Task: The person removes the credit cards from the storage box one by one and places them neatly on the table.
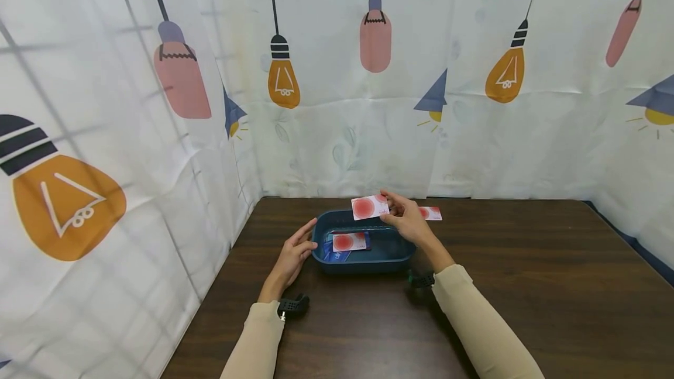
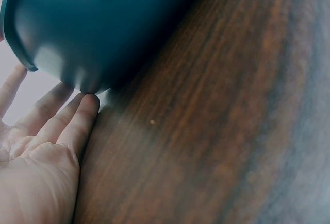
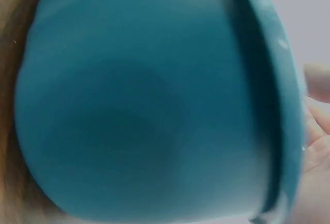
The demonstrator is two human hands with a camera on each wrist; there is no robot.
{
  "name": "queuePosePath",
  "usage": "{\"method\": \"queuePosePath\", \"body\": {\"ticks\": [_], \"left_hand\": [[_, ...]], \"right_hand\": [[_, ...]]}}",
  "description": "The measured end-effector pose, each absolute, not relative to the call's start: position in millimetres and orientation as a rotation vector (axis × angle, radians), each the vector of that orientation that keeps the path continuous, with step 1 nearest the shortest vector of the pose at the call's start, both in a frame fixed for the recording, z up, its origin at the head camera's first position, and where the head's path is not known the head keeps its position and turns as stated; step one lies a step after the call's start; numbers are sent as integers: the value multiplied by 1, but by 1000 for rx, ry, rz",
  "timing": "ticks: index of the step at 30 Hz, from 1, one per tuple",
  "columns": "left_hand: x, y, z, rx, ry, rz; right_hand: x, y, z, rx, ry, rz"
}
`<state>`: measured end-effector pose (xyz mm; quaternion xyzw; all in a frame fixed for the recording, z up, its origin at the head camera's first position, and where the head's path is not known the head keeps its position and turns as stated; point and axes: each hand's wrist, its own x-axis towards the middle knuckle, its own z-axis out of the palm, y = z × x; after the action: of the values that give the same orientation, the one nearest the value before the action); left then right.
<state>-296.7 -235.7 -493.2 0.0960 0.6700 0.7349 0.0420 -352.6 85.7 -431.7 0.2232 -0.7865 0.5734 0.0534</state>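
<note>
A deep blue-green plastic tub [image 1: 363,268] stands near the table's far edge, and its outer wall fills most of the right wrist view. My right hand [image 1: 408,221] pinches a white card [image 1: 370,207] with a red circle by its right end, raised over the tub's back rim. Against the tub's left end rests my left hand [image 1: 295,256]; the left wrist view shows its straight fingers [image 2: 82,118] touching the outer wall. Inside the tub, a similar red-circle card [image 1: 349,242] lies on top of some blue cards [image 1: 335,255].
Behind my right hand, another red-and-white card [image 1: 432,213] lies on the dark wooden table [image 1: 526,274], partly hidden. A white curtain [image 1: 326,151] printed with lamps hangs behind the table and along its left side.
</note>
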Motion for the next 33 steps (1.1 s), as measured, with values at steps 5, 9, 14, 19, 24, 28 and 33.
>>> {"method": "queuePosePath", "body": {"ticks": [5,9,14,19,24,28,33], "left_hand": [[-297,-237,-493,306,2056,2242],[-296,-237,-493,305,2057,2247],[-297,-237,-494,303,2048,2249],[-297,-237,-494,295,2060,2247],[-297,-237,-494,290,2061,2247],[-298,-237,-494,290,2064,2239],[-298,-237,-494,291,2065,2235]], "right_hand": [[-353,97,-424,653,-2392,1733],[-355,107,-422,634,-2390,1757],[-358,121,-423,593,-2393,1764],[-360,130,-423,585,-2410,1764],[-360,139,-423,548,-2430,1795],[-360,150,-422,502,-2431,1798],[-362,167,-423,447,-2433,1783]]}}
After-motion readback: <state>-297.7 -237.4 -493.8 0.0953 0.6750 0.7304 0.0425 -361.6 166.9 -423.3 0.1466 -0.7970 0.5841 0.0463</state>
